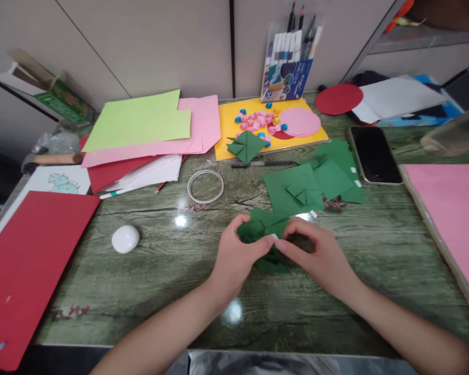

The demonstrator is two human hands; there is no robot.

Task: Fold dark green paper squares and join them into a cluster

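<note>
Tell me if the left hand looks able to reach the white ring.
Probably yes: only tabletop shows between the left hand and the white ring, though that hand holds folded green paper.

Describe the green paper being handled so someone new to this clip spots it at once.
On the dark wood-patterned table, find where the person's left hand and right hand meet, near the middle. Between them is the folded green paper, with a small white bit at the thumbs. Unlike the green pieces lying farther back, it is held.
</note>
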